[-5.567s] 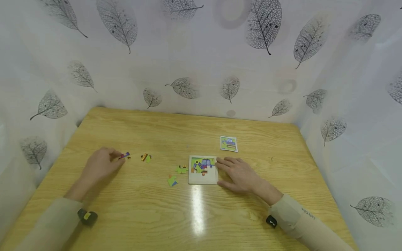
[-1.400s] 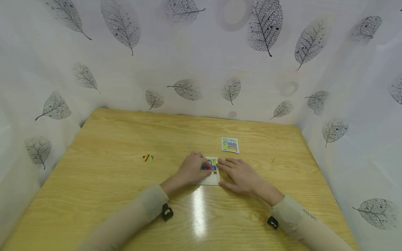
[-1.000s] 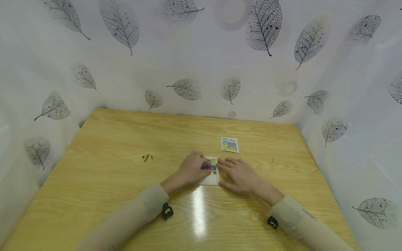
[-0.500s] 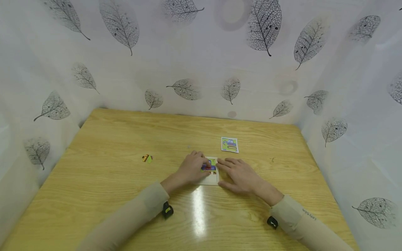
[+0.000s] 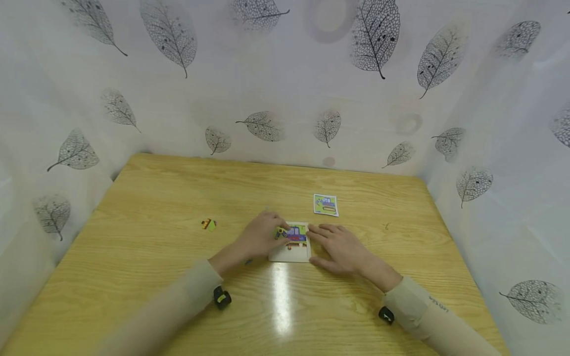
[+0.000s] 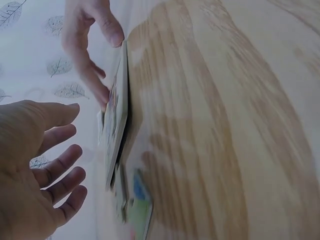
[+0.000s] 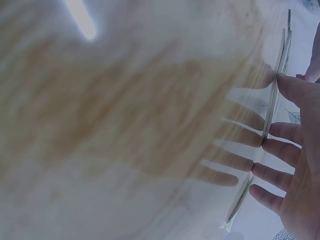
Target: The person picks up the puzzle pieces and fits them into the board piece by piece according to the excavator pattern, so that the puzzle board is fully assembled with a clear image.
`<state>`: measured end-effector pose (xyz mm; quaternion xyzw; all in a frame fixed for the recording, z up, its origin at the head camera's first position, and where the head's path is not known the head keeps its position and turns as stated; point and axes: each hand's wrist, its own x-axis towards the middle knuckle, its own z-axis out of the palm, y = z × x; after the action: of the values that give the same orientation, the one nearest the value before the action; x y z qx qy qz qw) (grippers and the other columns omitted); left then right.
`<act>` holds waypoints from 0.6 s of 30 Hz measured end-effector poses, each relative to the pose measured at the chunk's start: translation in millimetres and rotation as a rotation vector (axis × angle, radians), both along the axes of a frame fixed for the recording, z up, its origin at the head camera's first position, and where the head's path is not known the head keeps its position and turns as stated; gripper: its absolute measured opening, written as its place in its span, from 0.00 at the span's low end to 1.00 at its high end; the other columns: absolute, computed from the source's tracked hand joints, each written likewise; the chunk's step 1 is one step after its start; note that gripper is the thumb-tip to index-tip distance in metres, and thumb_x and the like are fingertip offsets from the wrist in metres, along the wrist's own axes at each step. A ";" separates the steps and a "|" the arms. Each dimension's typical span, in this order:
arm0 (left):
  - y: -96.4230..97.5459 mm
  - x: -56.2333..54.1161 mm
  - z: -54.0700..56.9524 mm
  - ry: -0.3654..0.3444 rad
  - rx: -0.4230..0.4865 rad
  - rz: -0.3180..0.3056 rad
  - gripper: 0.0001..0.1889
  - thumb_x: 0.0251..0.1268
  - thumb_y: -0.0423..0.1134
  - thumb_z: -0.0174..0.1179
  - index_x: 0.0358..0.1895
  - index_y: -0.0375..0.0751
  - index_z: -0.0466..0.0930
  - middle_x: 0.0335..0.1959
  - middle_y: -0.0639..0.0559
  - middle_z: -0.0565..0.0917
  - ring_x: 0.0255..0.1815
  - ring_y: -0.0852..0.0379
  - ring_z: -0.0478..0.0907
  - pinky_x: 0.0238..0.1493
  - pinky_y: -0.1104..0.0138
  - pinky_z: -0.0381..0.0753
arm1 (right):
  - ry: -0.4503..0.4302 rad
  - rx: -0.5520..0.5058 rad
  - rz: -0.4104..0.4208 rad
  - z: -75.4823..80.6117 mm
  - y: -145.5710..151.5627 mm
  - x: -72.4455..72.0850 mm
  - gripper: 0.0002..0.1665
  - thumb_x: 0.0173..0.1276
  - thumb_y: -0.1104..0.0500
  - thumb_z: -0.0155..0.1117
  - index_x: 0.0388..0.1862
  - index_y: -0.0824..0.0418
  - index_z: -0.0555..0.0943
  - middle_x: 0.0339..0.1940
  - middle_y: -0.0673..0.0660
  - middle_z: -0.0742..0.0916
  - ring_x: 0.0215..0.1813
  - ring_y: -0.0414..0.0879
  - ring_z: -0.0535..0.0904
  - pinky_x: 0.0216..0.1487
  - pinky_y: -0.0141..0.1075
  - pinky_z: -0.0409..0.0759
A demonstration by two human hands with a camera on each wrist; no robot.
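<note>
A white puzzle board (image 5: 291, 254) lies on the table with a cartoon digger picture partly filled by jigsaw pieces; its lower strip is bare white. My left hand (image 5: 262, 235) hovers over the board's left side, fingers bent and apart, holding nothing in the left wrist view. My right hand (image 5: 340, 249) rests against the board's right edge, fingers spread and fairly straight, fingertips on the rim. Beside the board, a green and blue jigsaw piece (image 6: 141, 210) and another piece (image 6: 120, 192) lie on the table, mostly hidden under my left hand in the head view.
Further left on the table lies a brown and green jigsaw piece (image 5: 209, 224). A small picture card (image 5: 326, 204) of the digger sits behind the board. The wooden table (image 5: 178, 188) ends at a leaf-patterned curtain (image 5: 285, 74).
My left hand carried a purple jigsaw piece from the far left to the board and pressed there. It has now let go and drawn slightly left. My right hand stays put.
</note>
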<state>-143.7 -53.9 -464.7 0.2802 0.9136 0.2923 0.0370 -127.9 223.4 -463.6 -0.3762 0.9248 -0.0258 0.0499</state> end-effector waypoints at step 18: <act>-89.9 24.2 21.0 -0.003 0.030 0.199 0.14 0.70 0.43 0.70 0.52 0.40 0.87 0.53 0.47 0.88 0.53 0.47 0.83 0.53 0.53 0.87 | 0.000 -0.007 0.004 0.8 0.2 0.5 0.42 0.77 0.33 0.57 0.80 0.55 0.70 0.82 0.56 0.74 0.79 0.59 0.73 0.76 0.58 0.74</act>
<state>-119.5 -143.8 -443.7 0.1883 0.9324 0.3085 0.0049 -127.3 223.6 -462.8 -0.3781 0.9241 -0.0291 0.0484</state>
